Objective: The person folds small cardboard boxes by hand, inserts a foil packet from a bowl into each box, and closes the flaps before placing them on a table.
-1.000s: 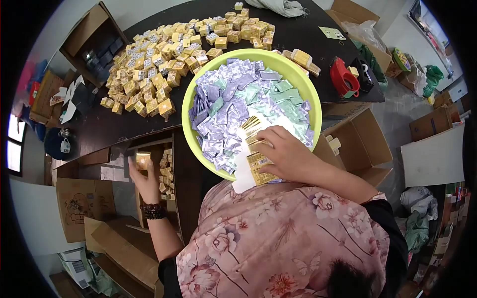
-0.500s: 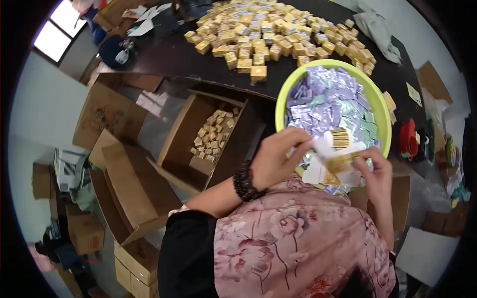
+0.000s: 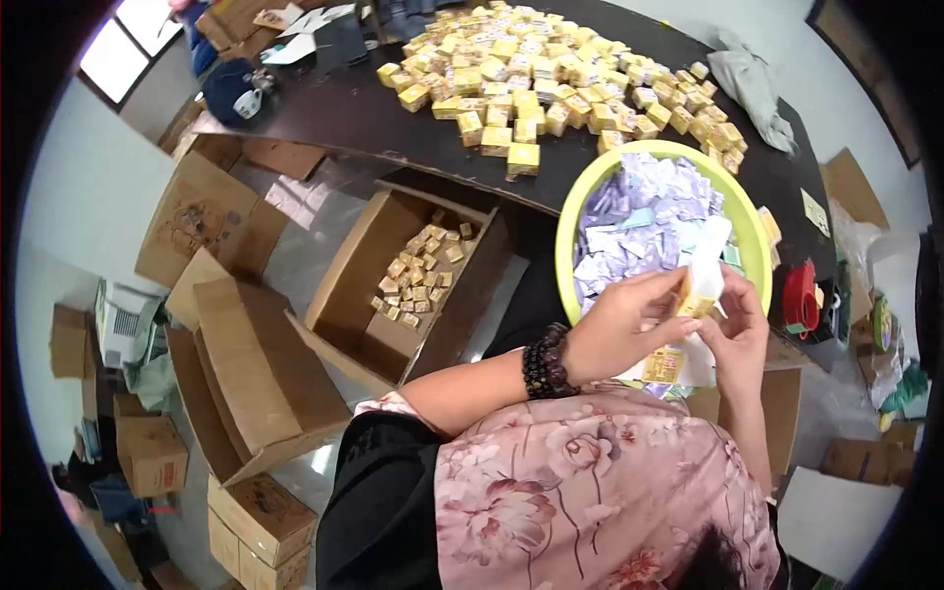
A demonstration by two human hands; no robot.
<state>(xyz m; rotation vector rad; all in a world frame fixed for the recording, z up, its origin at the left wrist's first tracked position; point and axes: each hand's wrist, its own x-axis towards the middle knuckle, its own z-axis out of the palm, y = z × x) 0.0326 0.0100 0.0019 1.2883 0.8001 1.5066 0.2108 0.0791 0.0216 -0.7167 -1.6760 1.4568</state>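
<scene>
My left hand (image 3: 621, 332), with dark beaded bracelets at its wrist, pinches one side of a small yellow-and-white folding box (image 3: 698, 293). The fingers of my right hand (image 3: 739, 334) close on its other side. A white flap of the box stands up. Below my fingers lies a flat yellow-and-white carton (image 3: 664, 366), partly covered by my hands. Just beyond is a lime-green basin (image 3: 567, 241), full of small purple and mint-green sachets (image 3: 644, 211); my hands are over its near edge.
Many small yellow boxes (image 3: 523, 157) are heaped on the dark table (image 3: 344, 113). An open cardboard carton (image 3: 344, 285) at left holds more small boxes (image 3: 418, 275). A red tape dispenser (image 3: 801, 300) sits at right, and a grey cloth (image 3: 752, 88) at the back.
The box between my hands has gone from a flatter, spread shape to a folded one with its flap upright. My hands have come closer together, and the left has shifted right.
</scene>
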